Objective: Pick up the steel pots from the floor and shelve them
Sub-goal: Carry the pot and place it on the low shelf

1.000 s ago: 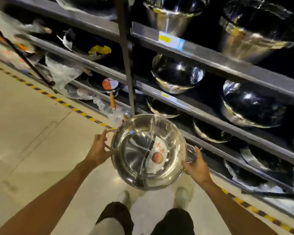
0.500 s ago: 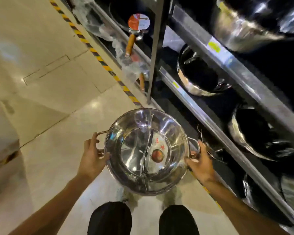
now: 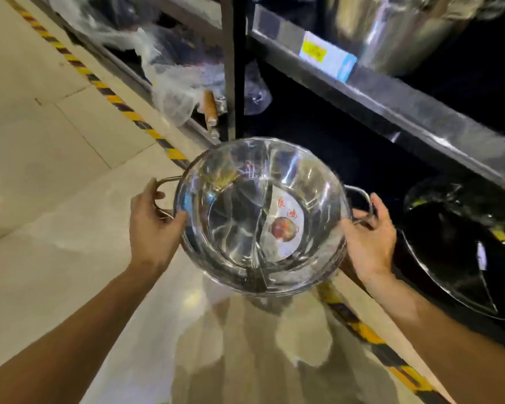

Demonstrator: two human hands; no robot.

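I hold a shiny divided steel pot [image 3: 260, 217] level in front of me, with a round label with red print on its bottom. My left hand [image 3: 153, 225] grips its left loop handle and rim. My right hand [image 3: 368, 240] grips the right loop handle. The pot hangs above the floor, just in front of the lowest bay of the metal shelf [image 3: 391, 112]. The dark space under that shelf board lies right behind the pot.
A black upright post [image 3: 233, 65] stands behind the pot. Another steel pot [image 3: 455, 252] lies in the low bay at right, a large one [image 3: 403, 27] on the board above. Plastic-wrapped pans [image 3: 169, 71] with a wooden handle fill the left bay. Yellow-black tape [image 3: 108, 91] runs along the floor.
My view has dropped lower and closer to the shelf. The pot, still in both hands, now sits nearer the bottom bay beside the post; my legs are out of view.
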